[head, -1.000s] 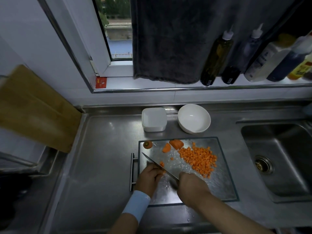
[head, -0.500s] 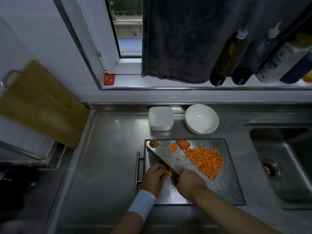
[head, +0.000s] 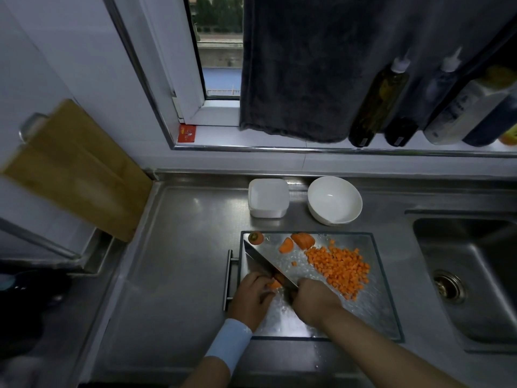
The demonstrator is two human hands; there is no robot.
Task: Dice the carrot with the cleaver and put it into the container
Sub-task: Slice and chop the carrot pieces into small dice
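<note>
Stainless-steel desk runs below a window sill, with a sink set into it at the right. A glass cutting board lies on the desk in front of the person, its metal handle on the left edge.

The right hand is clenched around the handle of the cleaver, whose blade slants up and to the left across the board. The left hand, with a pale blue wristband, has its fingers curled over a carrot piece and pins it to the board right against the blade.

A pile of diced carrot lies on the right half of the board. Two larger carrot chunks sit near the far edge, and the carrot top is in the far left corner.

Just beyond the board stands the white square container, with no carrot in it, and a white bowl stands beside it on the right. A wooden board leans against the left wall. A dark towel hangs over the sill, next to several bottles.
</note>
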